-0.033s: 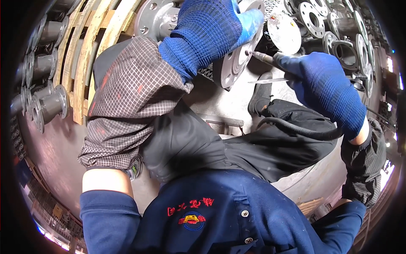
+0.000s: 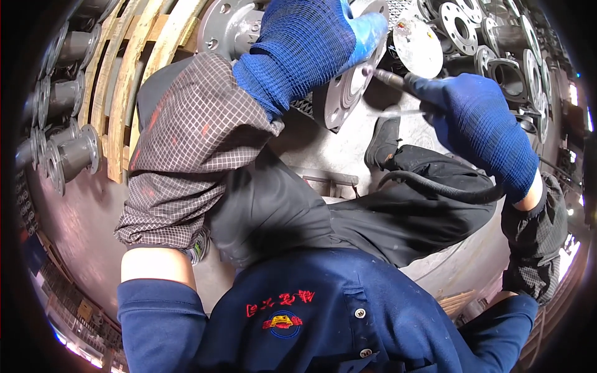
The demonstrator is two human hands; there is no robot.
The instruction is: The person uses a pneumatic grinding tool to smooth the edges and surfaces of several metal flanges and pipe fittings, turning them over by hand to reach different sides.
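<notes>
A grey metal casting with round flanges point(image 2: 339, 102) stands tilted in front of me, its bolt-holed face turned to the right. Blue-gloved, my left hand point(image 2: 311, 46) grips it from above, the thumb over the flange rim and the other fingers hidden. My right hand point(image 2: 466, 115), in a blue glove too, is closed around a slim die grinder point(image 2: 388, 78). The grinder's small pinkish tip point(image 2: 367, 71) is at the flange face. Below the grinder, a thin blade-like strip point(image 2: 398, 114) sticks out of the same hand, blurred.
Several grey flanged castings point(image 2: 459, 28) crowd the far right, near a pale round disc point(image 2: 418, 48). More flanged pipe pieces point(image 2: 71, 155) stand at the left beside a wooden pallet point(image 2: 121, 81). A dark ribbed hose point(image 2: 444, 191) crosses my right thigh; a low metal frame point(image 2: 326, 177) lies between my legs.
My right hand and the grinder tip have shifted slightly upward along the flange face. The blade-like strip is blurrier and a little higher. My left hand stays in place.
</notes>
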